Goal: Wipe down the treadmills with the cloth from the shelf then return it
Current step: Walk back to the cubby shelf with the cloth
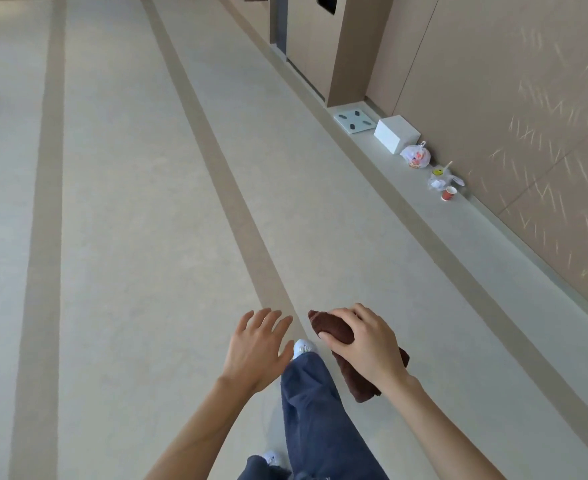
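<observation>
Pale grey floor (119,202) with tan stripes lies beneath a person whose right hand (365,344) grips a rolled dark-brown cloth (334,330) while the left hand (254,348) hovers spread, empty.

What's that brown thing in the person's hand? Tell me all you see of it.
It is a dark brown cloth, soft, towel-like, folded into a thick bundle. The right hand grips its middle from above, so both ends stick out: one forward, one back beneath the wrist. It is carried slanted in the air; nothing else touches it.
</observation>
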`<action>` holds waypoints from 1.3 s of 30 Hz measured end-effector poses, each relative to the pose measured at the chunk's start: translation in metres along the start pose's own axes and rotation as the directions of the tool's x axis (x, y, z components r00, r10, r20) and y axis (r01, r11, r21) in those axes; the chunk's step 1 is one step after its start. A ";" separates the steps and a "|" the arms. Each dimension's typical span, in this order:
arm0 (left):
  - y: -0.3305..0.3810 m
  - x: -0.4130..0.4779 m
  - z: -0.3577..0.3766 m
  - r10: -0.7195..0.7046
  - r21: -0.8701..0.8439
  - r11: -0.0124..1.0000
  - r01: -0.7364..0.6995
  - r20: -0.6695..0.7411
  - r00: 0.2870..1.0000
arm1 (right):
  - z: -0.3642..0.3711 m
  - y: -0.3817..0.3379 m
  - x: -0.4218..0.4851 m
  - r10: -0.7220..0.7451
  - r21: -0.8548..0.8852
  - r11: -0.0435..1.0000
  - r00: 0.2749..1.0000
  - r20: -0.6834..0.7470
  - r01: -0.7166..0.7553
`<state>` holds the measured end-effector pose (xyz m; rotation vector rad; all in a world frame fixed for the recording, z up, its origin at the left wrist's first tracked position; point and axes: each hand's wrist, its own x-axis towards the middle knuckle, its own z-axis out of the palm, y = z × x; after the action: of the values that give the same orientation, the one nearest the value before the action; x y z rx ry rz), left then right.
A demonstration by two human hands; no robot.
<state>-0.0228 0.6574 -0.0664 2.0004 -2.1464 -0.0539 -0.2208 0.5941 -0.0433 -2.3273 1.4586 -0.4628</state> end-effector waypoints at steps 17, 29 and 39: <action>-0.090 0.376 -0.026 -0.079 -0.036 0.997 0.073 -0.205 0.976 | -0.058 0.089 0.370 -0.042 -0.010 0.999 0.990 -0.133 0.041; -0.173 0.543 0.022 -0.004 -0.071 0.997 0.001 -0.044 0.999 | -0.019 0.121 0.541 0.034 -0.006 0.999 0.998 -0.060 -0.034; -0.284 0.741 0.004 0.092 -0.017 0.995 -0.094 -0.097 0.991 | -0.027 0.102 0.770 0.012 -0.006 1.000 0.989 -0.145 -0.013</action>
<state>0.2120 -0.0994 -0.0251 1.8493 -2.1652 0.0330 0.0066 -0.1476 0.0000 -2.3315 1.5406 -0.6363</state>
